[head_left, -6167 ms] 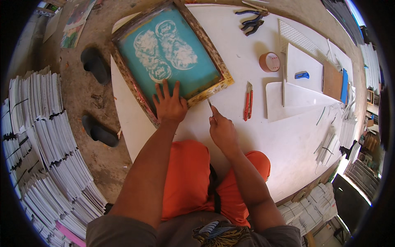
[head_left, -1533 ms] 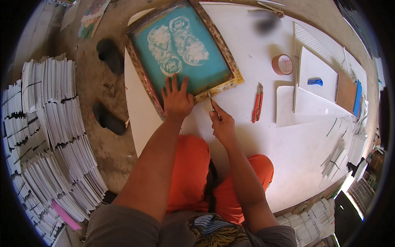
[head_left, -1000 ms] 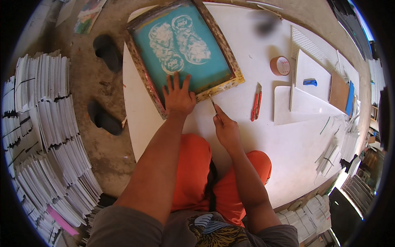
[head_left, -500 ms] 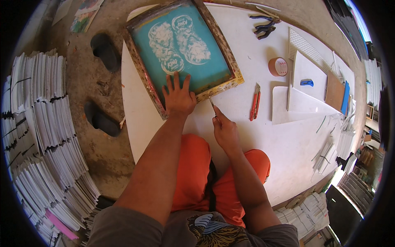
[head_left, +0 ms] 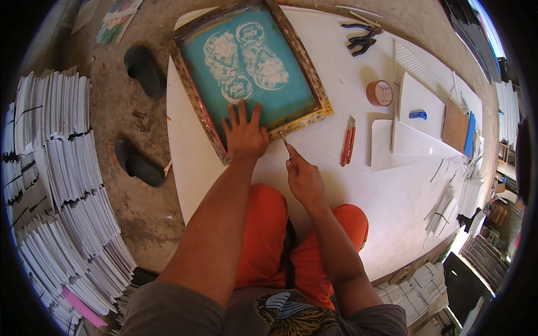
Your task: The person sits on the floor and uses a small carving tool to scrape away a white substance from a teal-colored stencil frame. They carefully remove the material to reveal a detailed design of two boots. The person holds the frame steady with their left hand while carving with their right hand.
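A screen printing frame (head_left: 321,95) with a worn, paint-stained wooden border lies at an angle on the white board. Its teal mesh (head_left: 291,106) carries two pale printed shapes. My left hand (head_left: 246,136) lies over the near edge, fingers spread onto the mesh. Gripped in my right hand (head_left: 304,176) is a slim tool with a narrow metal tip (head_left: 284,138); its handle is mostly hidden by my fingers. The tip meets the near wooden rail, just right of my left hand. A red utility knife (head_left: 348,143) rests to the right.
Beyond the knife sit a roll of brown tape (head_left: 379,93), pliers (head_left: 361,40) and a small blue cutter (head_left: 417,114) on stacked white sheets (head_left: 412,131). Black slippers (head_left: 144,71) lie on the floor at left, beside tall stacks of bundled sheets (head_left: 53,106).
The tool's tip has shifted slightly left along the near rail, with my right hand following. My left hand stays pressed on the frame.
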A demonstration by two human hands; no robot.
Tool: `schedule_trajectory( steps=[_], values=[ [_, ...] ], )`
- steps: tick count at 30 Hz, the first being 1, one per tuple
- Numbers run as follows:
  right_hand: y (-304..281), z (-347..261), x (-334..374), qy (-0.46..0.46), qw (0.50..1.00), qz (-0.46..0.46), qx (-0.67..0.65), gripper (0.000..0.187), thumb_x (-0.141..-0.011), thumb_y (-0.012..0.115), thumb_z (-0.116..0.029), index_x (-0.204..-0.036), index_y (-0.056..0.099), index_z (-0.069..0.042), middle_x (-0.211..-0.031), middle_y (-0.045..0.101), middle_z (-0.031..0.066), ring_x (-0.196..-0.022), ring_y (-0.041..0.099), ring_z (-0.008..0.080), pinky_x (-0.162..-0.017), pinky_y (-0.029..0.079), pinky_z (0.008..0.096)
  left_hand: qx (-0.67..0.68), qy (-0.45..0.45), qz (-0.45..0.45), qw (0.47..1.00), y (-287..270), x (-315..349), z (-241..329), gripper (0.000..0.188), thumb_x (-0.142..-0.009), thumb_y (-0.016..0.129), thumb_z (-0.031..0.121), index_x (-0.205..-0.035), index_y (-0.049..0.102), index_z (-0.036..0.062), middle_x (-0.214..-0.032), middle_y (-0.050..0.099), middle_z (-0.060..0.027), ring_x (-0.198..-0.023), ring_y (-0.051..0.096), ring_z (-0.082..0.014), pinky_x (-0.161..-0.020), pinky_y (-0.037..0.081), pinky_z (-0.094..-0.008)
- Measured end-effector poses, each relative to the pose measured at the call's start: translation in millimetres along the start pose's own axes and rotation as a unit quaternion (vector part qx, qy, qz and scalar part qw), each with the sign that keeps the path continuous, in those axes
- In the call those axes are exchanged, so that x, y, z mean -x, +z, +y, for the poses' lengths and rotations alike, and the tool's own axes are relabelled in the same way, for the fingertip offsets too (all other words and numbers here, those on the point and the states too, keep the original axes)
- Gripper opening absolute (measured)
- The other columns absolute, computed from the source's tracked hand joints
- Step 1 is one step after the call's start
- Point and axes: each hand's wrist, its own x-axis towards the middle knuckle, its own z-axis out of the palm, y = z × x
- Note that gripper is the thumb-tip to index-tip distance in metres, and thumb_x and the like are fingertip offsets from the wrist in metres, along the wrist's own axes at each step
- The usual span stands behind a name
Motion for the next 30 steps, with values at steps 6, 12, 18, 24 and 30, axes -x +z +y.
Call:
schedule_trajectory(
  steps=[6,12,18,24,30],
  values=[
    [-6,-27,-1,0.038,0.993,-0.042,0.099,0.050,-0.107,0.052,-0.024,-0.156,0.051,-0.016,-0.101,0.075,0.0276,-0.096,0.071,0.0518,-0.088,0.055,0.0615,-0.009,0.012,-0.001,1.000,4,1,-1,0.068,-0.098,0.055,0.031,-0.164,0.037,0.0259,-0.176,0.018,-0.0185,-0.162,0.014,-0.0467,-0.126,0.019,-0.0684],
    [14,-2,-8,0.002,1.000,0.007,0.000,0.048,-0.106,0.056,-0.021,-0.153,0.056,-0.013,-0.099,0.075,0.0272,-0.095,0.071,0.0503,-0.087,0.055,0.0587,-0.013,0.019,0.005,1.000,5,2,-2,0.068,-0.098,0.054,0.030,-0.164,0.037,0.0247,-0.176,0.017,-0.0193,-0.161,0.014,-0.0488,-0.125,0.020,-0.0694],
    [23,15,-13,0.001,0.994,0.016,-0.109,0.047,-0.105,0.061,-0.020,-0.151,0.059,-0.013,-0.089,0.073,0.0267,-0.084,0.071,0.0492,-0.078,0.057,0.0553,-0.013,0.028,0.024,0.999,7,3,-1,0.068,-0.098,0.055,0.030,-0.163,0.038,0.0248,-0.175,0.019,-0.0190,-0.161,0.015,-0.0485,-0.124,0.021,-0.0694],
    [37,30,-15,-0.081,0.989,0.084,0.088,0.049,-0.108,0.057,-0.026,-0.155,0.055,-0.013,-0.071,0.067,0.0147,-0.062,0.068,0.0335,-0.059,0.055,0.0489,-0.013,0.021,0.023,0.999,6,1,-1,0.066,-0.098,0.056,0.029,-0.161,0.039,0.0264,-0.174,0.021,-0.0176,-0.161,0.015,-0.0470,-0.124,0.023,-0.0685],
    [27,33,-21,0.060,0.916,-0.069,-0.390,0.055,-0.106,0.066,-0.024,-0.157,0.053,-0.009,-0.066,0.055,0.0013,-0.050,0.051,0.0124,-0.044,0.046,0.0320,-0.013,0.014,0.027,0.999,6,2,-1,0.065,-0.098,0.056,0.028,-0.161,0.039,0.0273,-0.174,0.023,-0.0165,-0.161,0.015,-0.0452,-0.125,0.023,-0.0676]
  ],
)
